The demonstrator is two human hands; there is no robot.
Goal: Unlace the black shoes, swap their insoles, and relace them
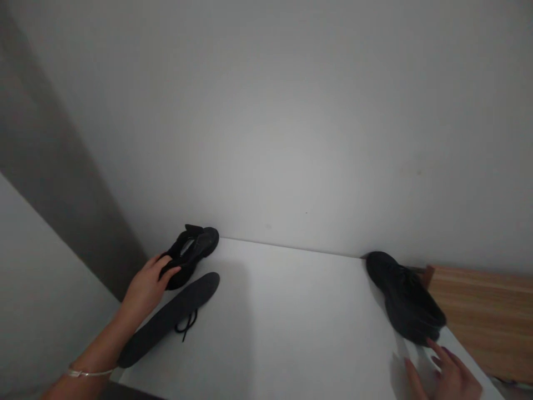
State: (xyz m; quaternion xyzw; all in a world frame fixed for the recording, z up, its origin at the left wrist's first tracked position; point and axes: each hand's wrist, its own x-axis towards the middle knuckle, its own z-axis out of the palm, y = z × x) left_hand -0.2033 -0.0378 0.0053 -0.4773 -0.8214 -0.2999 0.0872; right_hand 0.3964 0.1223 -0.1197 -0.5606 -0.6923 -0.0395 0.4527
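On the left of the white surface, my left hand [145, 286] grips a black shoe [202, 244] at its heel end, fingers closed over the opening. The shoe's toe points toward the wall and its tongue stands up. Beside that hand lies a long, dark, sole-shaped piece [177, 311]; whether it is a shoe on its side or a loose sole I cannot tell. A black lace [188, 323] loops out next to it. Over on the right, another black lace-up shoe [402, 294] has its toe at the wall. My right hand [447, 375] is at its heel, fingers apart, one fingertip at or touching it.
The white tabletop [291, 316] meets a pale wall [283, 139] at the back. A wooden board or shelf [483, 311] adjoins the right side. At the left rises a grey strip of wall [62, 144]. The tabletop's front left edge is visible.
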